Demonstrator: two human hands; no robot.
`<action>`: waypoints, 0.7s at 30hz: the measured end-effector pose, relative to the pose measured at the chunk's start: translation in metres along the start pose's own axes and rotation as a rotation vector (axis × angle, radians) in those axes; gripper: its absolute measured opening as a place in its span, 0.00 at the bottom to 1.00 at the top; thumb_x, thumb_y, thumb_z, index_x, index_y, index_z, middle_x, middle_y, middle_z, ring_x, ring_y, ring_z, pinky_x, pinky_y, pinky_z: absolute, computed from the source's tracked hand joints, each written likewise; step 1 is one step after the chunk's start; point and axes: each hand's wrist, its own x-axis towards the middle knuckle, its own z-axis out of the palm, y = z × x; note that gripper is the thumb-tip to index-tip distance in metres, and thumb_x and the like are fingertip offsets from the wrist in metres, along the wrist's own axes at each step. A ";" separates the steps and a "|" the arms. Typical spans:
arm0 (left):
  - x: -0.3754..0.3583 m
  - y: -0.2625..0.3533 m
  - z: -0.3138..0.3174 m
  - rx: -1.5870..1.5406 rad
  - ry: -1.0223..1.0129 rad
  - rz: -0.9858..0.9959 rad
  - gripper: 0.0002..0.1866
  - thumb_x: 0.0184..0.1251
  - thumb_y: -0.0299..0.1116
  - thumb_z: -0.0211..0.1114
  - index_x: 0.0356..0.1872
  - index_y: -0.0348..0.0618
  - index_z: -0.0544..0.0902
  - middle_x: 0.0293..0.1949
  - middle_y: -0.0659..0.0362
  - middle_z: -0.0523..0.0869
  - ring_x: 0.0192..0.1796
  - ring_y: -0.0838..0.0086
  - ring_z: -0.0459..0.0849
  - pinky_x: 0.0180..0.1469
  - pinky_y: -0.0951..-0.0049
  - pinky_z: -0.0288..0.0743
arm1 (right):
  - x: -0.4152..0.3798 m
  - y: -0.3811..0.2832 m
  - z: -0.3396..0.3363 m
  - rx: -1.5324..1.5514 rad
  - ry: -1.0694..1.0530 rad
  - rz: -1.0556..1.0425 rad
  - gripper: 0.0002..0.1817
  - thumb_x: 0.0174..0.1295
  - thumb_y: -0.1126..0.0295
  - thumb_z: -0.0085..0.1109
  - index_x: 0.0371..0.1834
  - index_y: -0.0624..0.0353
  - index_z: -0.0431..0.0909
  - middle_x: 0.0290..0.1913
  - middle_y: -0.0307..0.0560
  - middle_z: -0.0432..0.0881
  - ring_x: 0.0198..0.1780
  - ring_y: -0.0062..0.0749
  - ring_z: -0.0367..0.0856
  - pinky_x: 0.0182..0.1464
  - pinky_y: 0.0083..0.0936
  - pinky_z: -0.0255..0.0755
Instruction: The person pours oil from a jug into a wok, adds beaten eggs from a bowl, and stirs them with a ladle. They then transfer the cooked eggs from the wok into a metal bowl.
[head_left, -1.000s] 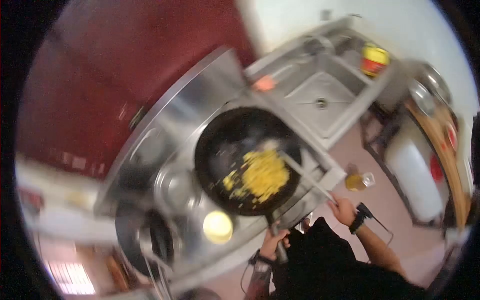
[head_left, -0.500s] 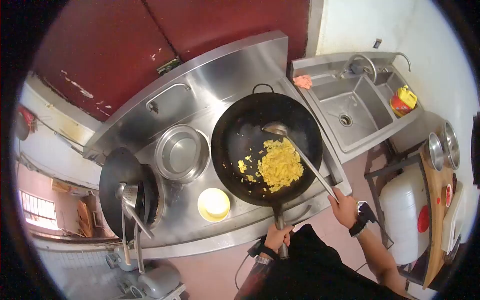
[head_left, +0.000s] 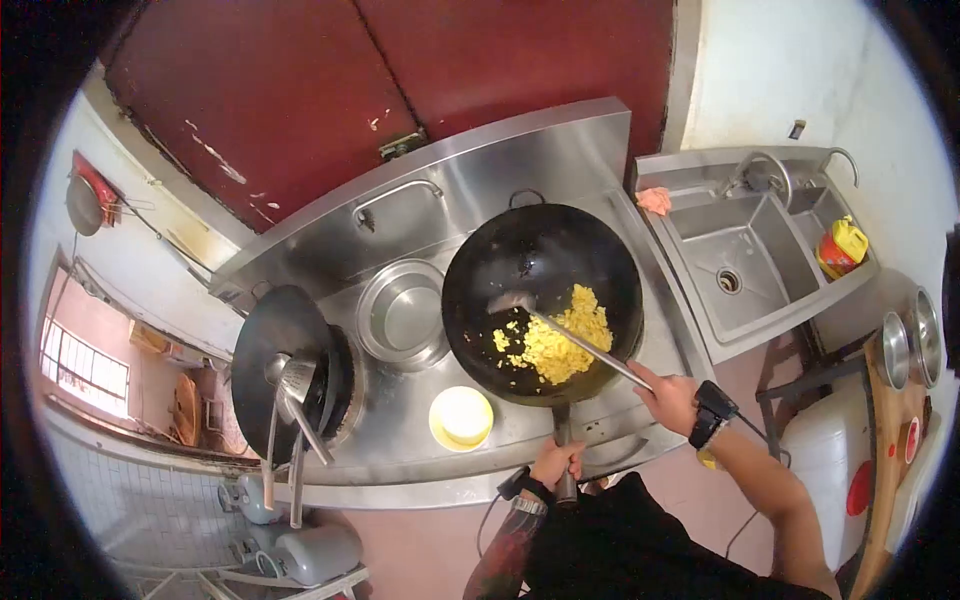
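A large black wok [head_left: 475, 300] sits on the steel stove, with yellow scrambled egg [head_left: 570, 350] heaped in its lower right part and loose bits to the left of the heap. My left hand [head_left: 553, 464] is closed around the wok's handle [head_left: 563, 425] at the near side. In my right hand [head_left: 670, 402] is the handle end of a long metal ladle [head_left: 512, 302]. The ladle slants over the egg, its head down in the wok just beyond the loose bits. Between my hands lies the wok's near rim.
Left of the wok stand a steel pot [head_left: 367, 308] and a yellow bowl [head_left: 440, 420]. Further left, a second wok [head_left: 262, 345] holds a strainer [head_left: 297, 378] and other long-handled tools. To the right are a sink [head_left: 690, 240], an orange cloth [head_left: 655, 200] and a yellow-red jug [head_left: 843, 248].
The ladle's head has moved left and nearer within the wok, and its handle lies at a flatter slant. My left hand keeps its hold on the wok. The whole view has shifted.
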 end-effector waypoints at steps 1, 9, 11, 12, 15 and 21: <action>0.002 -0.001 -0.005 -0.043 0.020 -0.007 0.11 0.61 0.29 0.64 0.23 0.42 0.71 0.12 0.60 0.71 0.11 0.75 0.70 0.16 0.71 0.70 | -0.001 -0.002 -0.001 -0.022 -0.038 -0.053 0.24 0.66 0.64 0.51 0.66 0.45 0.65 0.24 0.57 0.80 0.25 0.55 0.80 0.28 0.46 0.75; 0.015 -0.006 -0.022 0.059 -0.035 -0.026 0.10 0.60 0.28 0.64 0.29 0.39 0.71 0.16 0.59 0.73 0.14 0.72 0.75 0.16 0.69 0.71 | -0.048 -0.009 -0.076 -0.261 -0.050 -0.025 0.20 0.63 0.61 0.57 0.60 0.40 0.74 0.19 0.52 0.79 0.21 0.49 0.80 0.25 0.41 0.75; 0.016 -0.008 -0.025 0.044 -0.048 -0.045 0.10 0.60 0.28 0.64 0.31 0.39 0.70 0.16 0.59 0.73 0.15 0.72 0.75 0.16 0.68 0.72 | -0.045 -0.015 -0.073 -0.261 0.041 0.003 0.21 0.63 0.61 0.57 0.61 0.41 0.74 0.19 0.52 0.78 0.21 0.50 0.80 0.24 0.41 0.75; 0.018 -0.003 -0.027 0.060 -0.029 -0.004 0.09 0.59 0.28 0.64 0.31 0.38 0.70 0.15 0.59 0.73 0.14 0.71 0.75 0.16 0.68 0.72 | -0.041 -0.017 -0.070 -0.251 0.139 0.003 0.21 0.63 0.60 0.57 0.61 0.42 0.73 0.18 0.52 0.78 0.21 0.50 0.80 0.24 0.42 0.74; 0.018 0.009 -0.036 0.064 -0.057 0.004 0.09 0.59 0.27 0.63 0.31 0.38 0.70 0.14 0.58 0.73 0.13 0.70 0.74 0.16 0.68 0.72 | -0.024 -0.017 -0.048 -0.304 0.152 0.176 0.21 0.64 0.62 0.57 0.61 0.46 0.73 0.20 0.58 0.78 0.23 0.53 0.80 0.27 0.44 0.74; 0.020 0.023 -0.029 0.078 -0.122 0.036 0.08 0.60 0.28 0.63 0.30 0.37 0.72 0.15 0.58 0.74 0.12 0.69 0.74 0.16 0.68 0.71 | -0.025 -0.001 -0.008 -0.069 0.211 0.333 0.21 0.66 0.61 0.55 0.61 0.50 0.73 0.24 0.59 0.80 0.27 0.52 0.82 0.30 0.42 0.75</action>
